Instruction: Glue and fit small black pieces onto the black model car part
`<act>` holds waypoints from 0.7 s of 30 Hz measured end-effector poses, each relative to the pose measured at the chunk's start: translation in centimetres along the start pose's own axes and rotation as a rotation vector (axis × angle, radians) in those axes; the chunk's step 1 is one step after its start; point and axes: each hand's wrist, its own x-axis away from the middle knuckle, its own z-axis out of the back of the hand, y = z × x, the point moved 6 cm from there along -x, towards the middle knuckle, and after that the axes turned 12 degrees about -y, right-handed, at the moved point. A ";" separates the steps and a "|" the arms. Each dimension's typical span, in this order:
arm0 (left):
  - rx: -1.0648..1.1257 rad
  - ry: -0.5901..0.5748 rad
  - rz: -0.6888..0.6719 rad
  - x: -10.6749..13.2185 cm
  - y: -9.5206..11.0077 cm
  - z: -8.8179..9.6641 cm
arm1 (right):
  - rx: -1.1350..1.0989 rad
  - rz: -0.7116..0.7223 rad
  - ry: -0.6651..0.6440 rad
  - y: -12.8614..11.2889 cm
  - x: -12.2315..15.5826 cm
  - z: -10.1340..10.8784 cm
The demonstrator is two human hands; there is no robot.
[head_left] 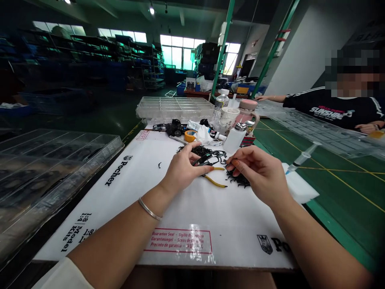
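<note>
My left hand (184,166) is above the white board, thumb and fingers around a thin black plastic part (203,159); the far side of the grip is partly hidden. Just beyond its thumb lies a pair of pliers with yellow handles (217,183). My right hand (261,173) is closed in a pinch, thumb against forefinger; whatever is between the tips is too small to name. Beneath those fingertips spreads a pile of small curved black parts (239,178). Another heap of black pieces (198,151) lies behind my left hand.
White printed board (180,208) covers the table. At its back stand a white dispenser bottle (234,138), a pink mug (246,112), orange tape (189,136) and a black model car part (175,127). A syringe (303,157) rests on white foam (300,190) at right. A person sits beyond.
</note>
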 end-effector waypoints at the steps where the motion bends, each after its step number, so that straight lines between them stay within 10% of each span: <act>1: 0.014 -0.025 0.011 -0.1 -0.1 -0.2 | 0.000 0.006 0.006 -0.1 0.1 -0.2; 21: 0.097 -0.128 0.042 0.0 -0.1 -1.3 | 0.441 0.227 -0.008 0.4 -0.8 -1.3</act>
